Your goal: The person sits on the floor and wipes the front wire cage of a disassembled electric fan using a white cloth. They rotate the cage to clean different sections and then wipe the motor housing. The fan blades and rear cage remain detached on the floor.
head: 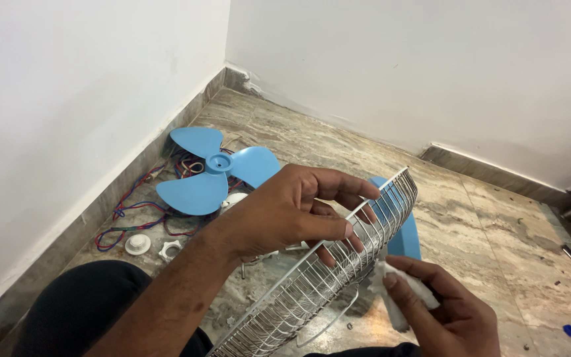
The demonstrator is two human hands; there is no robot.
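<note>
The left hand is closed over the upper rim of a white wire fan guard, fingers curled across the wires and thumb along the near side. The guard is held off the floor, tilted, its rim running from the lower middle of the view up toward the right. The right hand pinches a crumpled white cloth between thumb and fingers — the cloth is pressed against the guard's outer wires, just below the left hand.

On the marble floor, beside the left wall, lies a blue three-blade fan blade, flat, on top of a tangle of red and blue wires. Near it sit a small white round cap and a white toothed nut. A blue part shows behind the guard — partly hidden. The person's dark-clad knee fills the lower left.
</note>
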